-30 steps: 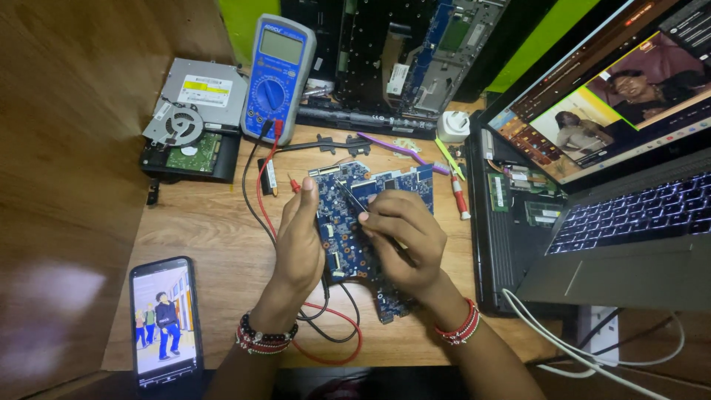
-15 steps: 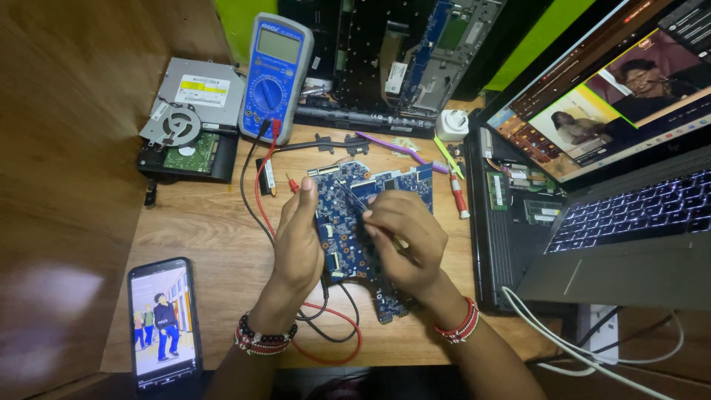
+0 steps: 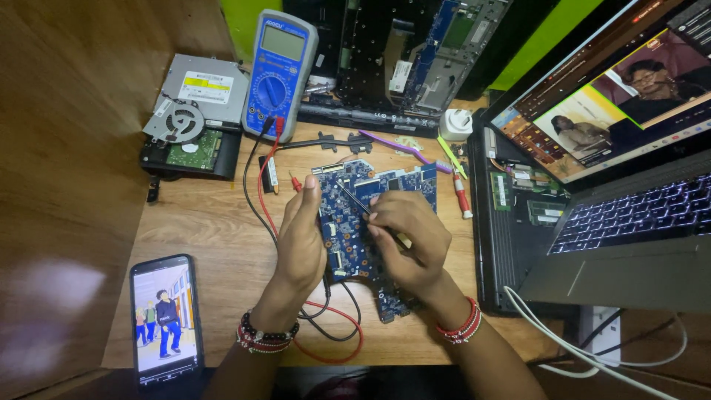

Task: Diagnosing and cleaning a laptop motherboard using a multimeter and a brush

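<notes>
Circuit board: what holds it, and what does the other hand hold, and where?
Left hand steadies the circuit board at its left edge; right hand pinches a thin tool near its rear end.

On the bench (image 3: 215, 244) there is one blue circuit board (image 3: 348, 230), one blue multimeter (image 3: 278, 70) with two leads, one red and one black, and one phone (image 3: 167, 318). There are two hands, the left hand (image 3: 300, 237) and the right hand (image 3: 411, 241), and one thin tool (image 3: 354, 198). One open laptop (image 3: 629, 185) stands at the right, and one small fan (image 3: 183, 122) lies at the left.
</notes>
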